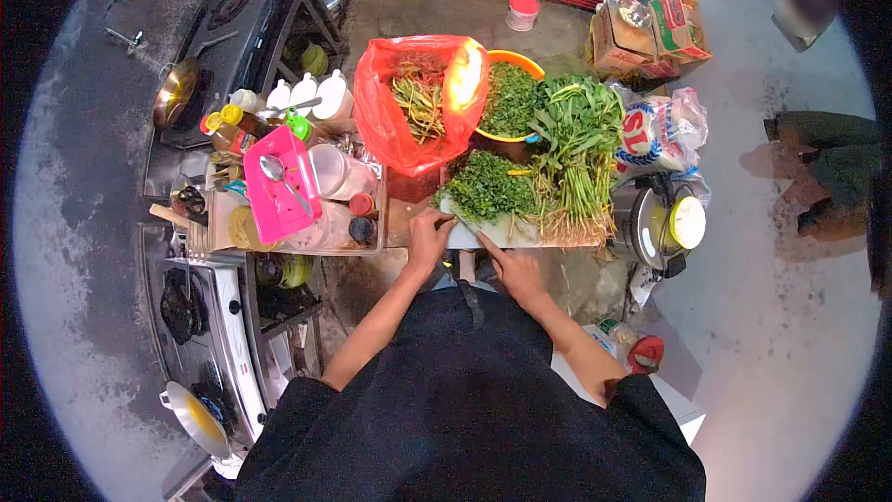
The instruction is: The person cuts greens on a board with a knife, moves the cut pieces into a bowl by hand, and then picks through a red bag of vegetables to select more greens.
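A white cutting board lies at the near table edge with a heap of chopped greens on it. My left hand is at the board's left end, fingers pressed together near the greens; what they hold is too small to tell. My right hand is closed at the near edge, index finger stretched along what looks like a thin knife pointing toward my left fingers. To the right lie long leafy stems with roots. Behind the heap are an orange bowl of cut greens and a red plastic bag of trimmings.
On the left are a pink tray with spoons, jars and bottles. A metal pot and plastic bag sit right. Stoves with pans stand far left. Another person's legs show at far right.
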A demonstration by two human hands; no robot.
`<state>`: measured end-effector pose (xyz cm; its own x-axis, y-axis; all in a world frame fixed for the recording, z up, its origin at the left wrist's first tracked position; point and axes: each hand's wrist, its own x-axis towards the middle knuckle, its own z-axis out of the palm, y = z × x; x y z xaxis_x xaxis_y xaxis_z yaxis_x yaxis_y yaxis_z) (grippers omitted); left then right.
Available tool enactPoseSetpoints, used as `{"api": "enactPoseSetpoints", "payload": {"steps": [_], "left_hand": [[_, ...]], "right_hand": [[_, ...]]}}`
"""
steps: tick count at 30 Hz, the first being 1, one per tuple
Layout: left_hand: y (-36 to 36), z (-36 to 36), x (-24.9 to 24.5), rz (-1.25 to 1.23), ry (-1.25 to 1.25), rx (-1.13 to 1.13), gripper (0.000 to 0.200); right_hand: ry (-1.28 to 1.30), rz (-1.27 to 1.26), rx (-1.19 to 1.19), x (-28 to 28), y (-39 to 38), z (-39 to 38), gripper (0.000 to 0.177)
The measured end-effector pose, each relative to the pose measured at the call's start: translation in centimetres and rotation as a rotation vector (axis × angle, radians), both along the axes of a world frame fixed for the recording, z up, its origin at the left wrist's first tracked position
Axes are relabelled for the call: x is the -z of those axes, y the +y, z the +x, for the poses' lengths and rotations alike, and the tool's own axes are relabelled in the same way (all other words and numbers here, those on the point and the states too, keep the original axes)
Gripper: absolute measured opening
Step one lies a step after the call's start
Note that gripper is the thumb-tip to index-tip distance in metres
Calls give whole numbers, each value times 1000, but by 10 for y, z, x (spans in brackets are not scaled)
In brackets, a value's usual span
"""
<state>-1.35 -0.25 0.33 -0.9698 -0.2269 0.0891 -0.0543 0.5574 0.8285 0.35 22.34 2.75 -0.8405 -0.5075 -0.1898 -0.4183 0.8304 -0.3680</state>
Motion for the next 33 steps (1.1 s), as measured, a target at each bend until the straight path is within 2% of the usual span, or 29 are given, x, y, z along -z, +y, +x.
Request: {"api": "enactPoseSetpoints", "payload": {"steps": [7, 12, 18, 21, 23, 30, 33], "left_hand": [[-2, 3, 7, -106, -5, 62, 13], [-3, 7, 6, -182, 102, 149, 13], [-3, 9, 9, -133, 46, 116, 16], [-7, 8, 11, -116, 45, 129, 17], [-6, 7, 9, -119, 42, 122, 16], [-3, 8, 3, -56, 13, 72, 11], [-4, 9, 4, -107, 57, 64, 13]], "right_hand": [[3, -45, 20, -22, 8, 1, 66], [20, -62, 0, -20, 6, 3, 64], [-61, 21, -4, -27, 4, 0, 64], [-55, 5, 6, -19, 1, 0, 63], [-43, -90, 31, -9, -4, -3, 63], [-42, -100, -2, 2, -4, -5, 70], [35, 6, -28, -7, 7, 1, 71]]}}
